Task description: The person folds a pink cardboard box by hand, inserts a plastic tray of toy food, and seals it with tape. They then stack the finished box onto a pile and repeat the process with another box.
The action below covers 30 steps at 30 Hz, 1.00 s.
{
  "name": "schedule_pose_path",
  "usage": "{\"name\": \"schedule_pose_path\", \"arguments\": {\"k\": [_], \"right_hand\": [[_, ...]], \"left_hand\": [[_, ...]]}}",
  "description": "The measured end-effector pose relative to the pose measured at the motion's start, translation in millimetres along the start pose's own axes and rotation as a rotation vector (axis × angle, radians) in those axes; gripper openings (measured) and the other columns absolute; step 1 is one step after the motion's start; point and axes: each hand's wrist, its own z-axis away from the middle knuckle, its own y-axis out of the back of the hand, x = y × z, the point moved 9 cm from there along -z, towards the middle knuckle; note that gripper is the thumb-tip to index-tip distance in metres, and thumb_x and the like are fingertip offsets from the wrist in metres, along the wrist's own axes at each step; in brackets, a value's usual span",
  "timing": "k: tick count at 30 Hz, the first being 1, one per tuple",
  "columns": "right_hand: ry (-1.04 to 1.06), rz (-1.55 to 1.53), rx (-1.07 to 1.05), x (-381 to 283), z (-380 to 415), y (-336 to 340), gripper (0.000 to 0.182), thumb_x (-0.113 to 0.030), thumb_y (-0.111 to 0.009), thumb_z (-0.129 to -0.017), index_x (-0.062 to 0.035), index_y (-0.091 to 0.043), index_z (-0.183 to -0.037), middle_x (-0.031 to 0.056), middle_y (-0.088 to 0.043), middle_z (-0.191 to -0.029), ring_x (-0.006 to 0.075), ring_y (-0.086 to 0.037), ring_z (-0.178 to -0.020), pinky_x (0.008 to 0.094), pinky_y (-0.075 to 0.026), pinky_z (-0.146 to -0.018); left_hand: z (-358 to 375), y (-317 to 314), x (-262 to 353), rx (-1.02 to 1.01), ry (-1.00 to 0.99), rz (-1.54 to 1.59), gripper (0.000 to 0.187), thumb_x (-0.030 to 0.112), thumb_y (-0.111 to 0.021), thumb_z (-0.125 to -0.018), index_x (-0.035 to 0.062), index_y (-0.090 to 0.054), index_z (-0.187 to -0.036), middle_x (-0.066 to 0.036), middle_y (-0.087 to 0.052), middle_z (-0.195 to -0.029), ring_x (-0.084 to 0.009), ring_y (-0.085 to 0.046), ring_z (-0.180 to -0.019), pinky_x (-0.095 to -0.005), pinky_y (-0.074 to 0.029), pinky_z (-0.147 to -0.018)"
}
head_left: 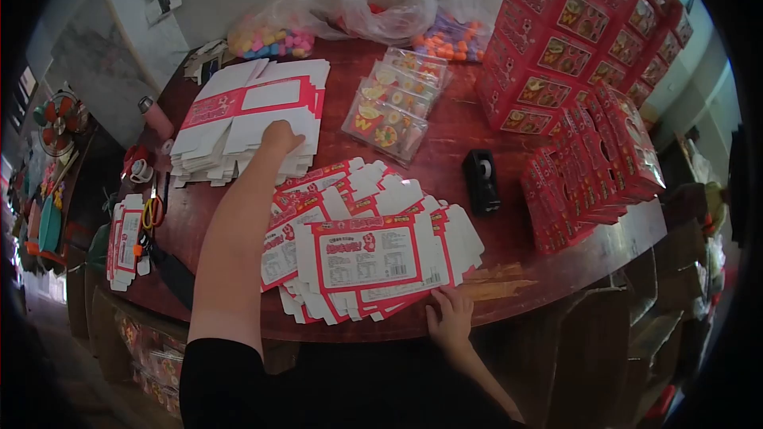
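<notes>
My left hand [280, 140] reaches to a stack of flat white and red cartons [262, 117] at the back left. Its fingers are curled in over the stack, and what they hold, if anything, is too small to tell. Near the front edge of the table, my right hand [451, 314] lies with its fingers apart beside a loose pile of flat printed cartons [367, 254]. Clear packets with pictures of food [389, 115] lie behind that pile. A black tape dispenser [482, 181] stands to its right.
Folded red boxes [576, 167] are stacked at the right, with taller ones [548, 48] behind. Bags of coloured pieces [274, 36] line the back. Scissors [152, 213], a pink bottle [156, 117] and tape rolls [141, 170] lie at the left. Brown strips [497, 281] lie near the front edge.
</notes>
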Motion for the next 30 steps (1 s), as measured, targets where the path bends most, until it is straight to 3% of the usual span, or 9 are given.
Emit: {"name": "schedule_pose_path", "arguments": {"k": [6,10,14,16,21,24,27,29,30], "right_hand": [[-0.032,-0.02,0.024,0,0,3,0.038,-0.015,-0.068,-0.073,-0.0098,-0.057,-0.109,0.0091,-0.053,-0.114,0.029,-0.05,-0.101,0.0425,-0.037,-0.086],[0.004,0.024,0.035,-4,1,1,0.035,-0.015,-0.067,-0.073,-0.01,-0.06,-0.106,0.0077,-0.054,-0.112,0.0279,-0.052,-0.1,0.0417,-0.038,-0.086],[0.058,0.011,0.051,-2,2,-2,0.031,-0.015,-0.067,-0.073,-0.0097,-0.061,-0.103,0.0075,-0.055,-0.111,0.0278,-0.052,-0.1,0.0413,-0.038,-0.087],[0.032,-0.016,0.06,-2,4,0,0.028,-0.014,-0.067,-0.074,-0.0095,-0.062,-0.101,0.0075,-0.056,-0.109,0.0277,-0.053,-0.098,0.0411,-0.039,-0.086],[0.029,-0.075,0.07,-3,3,6,0.023,-0.011,-0.066,-0.073,-0.0088,-0.063,-0.096,0.0079,-0.058,-0.106,0.0276,-0.054,-0.096,0.0409,-0.039,-0.084],[0.022,-0.099,0.083,-3,2,8,0.021,-0.01,-0.065,-0.072,-0.008,-0.064,-0.093,0.0084,-0.058,-0.104,0.0276,-0.054,-0.096,0.0409,-0.04,-0.084],[0.034,-0.111,0.084,-4,2,10,0.019,-0.009,-0.064,-0.073,-0.0076,-0.064,-0.092,0.0082,-0.059,-0.103,0.0274,-0.055,-0.096,0.0406,-0.04,-0.084],[0.053,-0.104,0.082,-6,2,10,0.019,-0.01,-0.064,-0.074,-0.0083,-0.064,-0.093,0.0073,-0.059,-0.103,0.0268,-0.055,-0.095,0.0399,-0.041,-0.083],[0.06,-0.092,0.084,-6,2,10,0.02,-0.011,-0.064,-0.074,-0.0092,-0.064,-0.094,0.0064,-0.059,-0.103,0.0262,-0.055,-0.094,0.0391,-0.041,-0.082]], "left_hand": [[7,0,18,0.013,-0.152,-0.102,0.044,0.041,-0.07,-0.071,-0.0009,-0.067,-0.084,-0.022,-0.065,-0.089,-0.0349,-0.063,-0.086,-0.0417,-0.049,-0.079],[8,7,38,-0.047,-0.439,-0.177,0.019,0.014,-0.055,-0.077,-0.0002,-0.068,-0.081,-0.024,-0.064,-0.085,-0.0366,-0.063,-0.082,-0.0439,-0.049,-0.076],[-2,55,24,0.118,-0.381,-0.2,0.017,0.006,-0.052,-0.073,-0.0007,-0.067,-0.076,-0.023,-0.064,-0.082,-0.0371,-0.063,-0.079,-0.0448,-0.05,-0.074],[-5,82,32,0.243,-0.463,-0.159,0.016,0.007,-0.054,-0.072,0.0013,-0.068,-0.076,-0.02,-0.065,-0.08,-0.0355,-0.063,-0.076,-0.0433,-0.05,-0.073],[-8,109,-1,0.108,-0.276,0.233,0.019,0.019,-0.077,-0.065,0.0029,-0.069,-0.07,-0.014,-0.064,-0.068,-0.0255,-0.063,-0.064,-0.0374,-0.048,-0.061],[-5,124,-22,0.115,-0.103,0.449,0.02,0.021,-0.077,-0.066,0.0028,-0.069,-0.071,-0.011,-0.063,-0.063,-0.0197,-0.061,-0.058,-0.034,-0.046,-0.057],[0,157,-30,0.277,-0.124,0.457,0.019,0.018,-0.075,-0.072,0.0014,-0.066,-0.069,-0.004,-0.057,-0.055,-0.0105,-0.053,-0.048,-0.0281,-0.042,-0.046],[-7,174,-41,0.327,-0.139,0.388,0.02,0.02,-0.074,-0.073,0.0017,-0.066,-0.073,-0.004,-0.059,-0.057,-0.0104,-0.053,-0.048,-0.0284,-0.042,-0.046],[-2,183,-47,0.309,-0.034,0.417,0.02,0.022,-0.071,-0.077,0.0028,-0.066,-0.077,-0.007,-0.062,-0.063,-0.0141,-0.057,-0.051,-0.0314,-0.045,-0.052]]}}
